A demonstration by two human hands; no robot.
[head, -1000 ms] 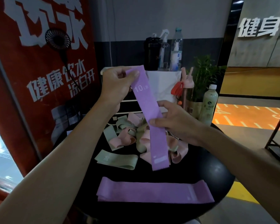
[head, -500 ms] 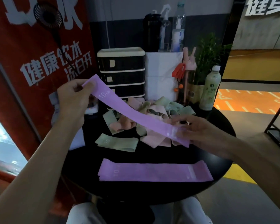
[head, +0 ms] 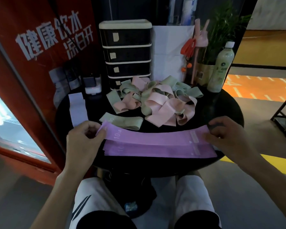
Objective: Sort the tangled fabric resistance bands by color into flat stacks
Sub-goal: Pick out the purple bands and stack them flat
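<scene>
At the near edge of the round black table (head: 221, 111), both hands stretch the upper purple band (head: 155, 137) flat and level, running left to right. The left hand (head: 82, 141) pinches the band's left end, with the thumb against curled fingers and the fabric folded up a little between them. The right hand (head: 229, 136) grips the right end, fingers bent over the far edge and thumb on the near side. White "10 LB" lettering reads near the left end of this band, and a pale label patch sits near the right end. Just beneath it, and slightly nearer the person, lies the lower purple band (head: 155, 151), flat on the table and pointing the same way. The upper one overlaps its far edge, though whether the two touch cannot be told. Beyond them a single green band (head: 122, 122) lies flat by itself. Farther back sits the tangled pile (head: 160, 101) of pink and green bands, still knotted together. A white paper slip (head: 78, 108) lies at the table's left side. Behind the pile stand a black drawer unit (head: 127, 52), a white box (head: 170, 50), a potted plant (head: 221, 23) and a pale green bottle (head: 220, 66).
</scene>
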